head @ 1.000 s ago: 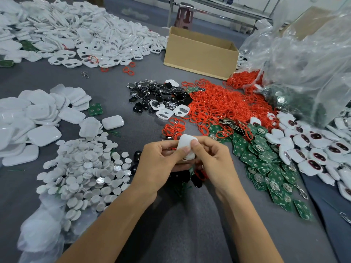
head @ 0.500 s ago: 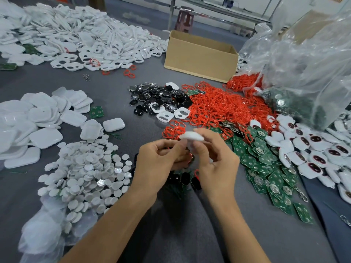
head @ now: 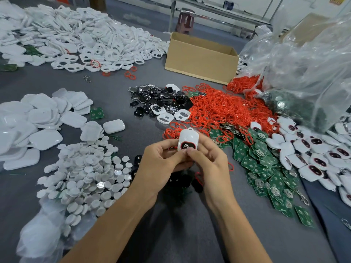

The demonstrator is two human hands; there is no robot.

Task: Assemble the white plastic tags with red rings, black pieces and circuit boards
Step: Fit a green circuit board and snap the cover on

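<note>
Both hands hold one white plastic tag (head: 188, 139) upright above the grey table; its face shows a red-rimmed dark window turned toward me. My left hand (head: 161, 162) grips its left side and my right hand (head: 209, 158) pinches its lower right edge. Behind them lie a heap of red rings (head: 228, 111), a pile of black pieces (head: 152, 99) and green circuit boards (head: 266, 168). Assembled tags (head: 313, 154) with red-rimmed windows are stacked at the right.
White tag shells (head: 76, 40) cover the far left, white back covers (head: 34, 122) the left, and round white discs (head: 85, 171) lie near my left forearm. A cardboard box (head: 199, 57) stands at the back, a clear plastic bag (head: 303, 73) at the right.
The tag was turned over in both hands: one second ago its plain white back faced me, then it lay edge-on, and now its red-rimmed window faces me.
</note>
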